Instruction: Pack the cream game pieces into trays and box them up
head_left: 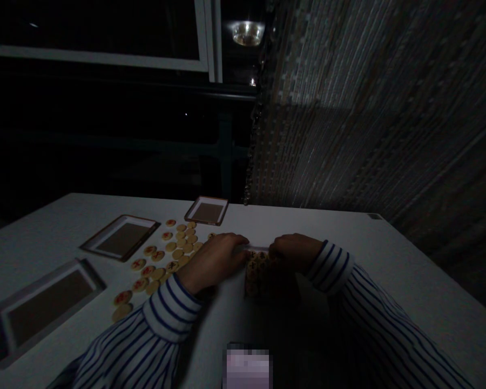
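Note:
A small box of round wooden xiangqi pieces lies in front of me on the white table, mostly in shadow. My left hand curves around its far left corner, with the fingers bent at the rim. On the other side my right hand is closed at the far right rim, its fingertips partly hidden. Loose xiangqi pieces lie scattered to the left of my left hand, some showing red or black characters, others plain side up.
To the left stand three shallow box parts: a near one, a middle one and a far one. A bead-string curtain hangs behind the table. Dark window glass is at the back left.

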### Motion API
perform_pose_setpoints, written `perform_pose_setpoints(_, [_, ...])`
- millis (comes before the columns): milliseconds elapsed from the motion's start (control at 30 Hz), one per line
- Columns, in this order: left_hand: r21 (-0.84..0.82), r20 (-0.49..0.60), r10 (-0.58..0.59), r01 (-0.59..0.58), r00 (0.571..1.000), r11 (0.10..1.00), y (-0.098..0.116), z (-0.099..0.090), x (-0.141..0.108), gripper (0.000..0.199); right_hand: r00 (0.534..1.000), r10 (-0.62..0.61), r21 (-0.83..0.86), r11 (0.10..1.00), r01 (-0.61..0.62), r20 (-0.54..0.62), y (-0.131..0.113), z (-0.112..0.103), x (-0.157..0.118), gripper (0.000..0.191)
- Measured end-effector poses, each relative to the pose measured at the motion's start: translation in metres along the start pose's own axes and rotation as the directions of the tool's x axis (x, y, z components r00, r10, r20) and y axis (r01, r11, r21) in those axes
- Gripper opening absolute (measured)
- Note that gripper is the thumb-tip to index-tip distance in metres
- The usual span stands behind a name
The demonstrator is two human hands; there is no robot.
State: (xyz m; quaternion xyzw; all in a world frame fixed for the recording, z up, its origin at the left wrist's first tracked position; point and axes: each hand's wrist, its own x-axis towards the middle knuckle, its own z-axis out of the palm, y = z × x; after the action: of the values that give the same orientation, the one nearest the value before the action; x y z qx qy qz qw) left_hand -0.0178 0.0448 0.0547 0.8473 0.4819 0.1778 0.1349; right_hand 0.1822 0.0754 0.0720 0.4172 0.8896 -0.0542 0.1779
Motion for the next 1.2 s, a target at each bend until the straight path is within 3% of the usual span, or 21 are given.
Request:
perform_pose_setpoints(333, [-0.005, -0.019, -0.043, 0.043, 0.999, 0.999, 0.003, -0.007, -0.001, 0.032, 0.979, 0.044, 0.023, 0.999, -0.040, -0.201, 0.013, -0.013, -0.022, 0.025])
perform_pose_setpoints(733, [-0.012, -0.098, -0.056, 0.055, 0.994, 0.998, 0.006, -0.013, -0.002, 0.031, 0.966, 0.107, -0.043, 0.992, -0.121, -0.234, 0.004, -0.025, -0.031, 0.026])
perform_pose_setpoints(1200, [-0.047, -0.198, -0.101, 0.093, 0.975, 0.995, 0.007, -0.033, -0.004, 0.022, 0.942, 0.089, -0.055, 0.992, -0.112, -0.323, 0.000, -0.031, -0.037, 0.027])
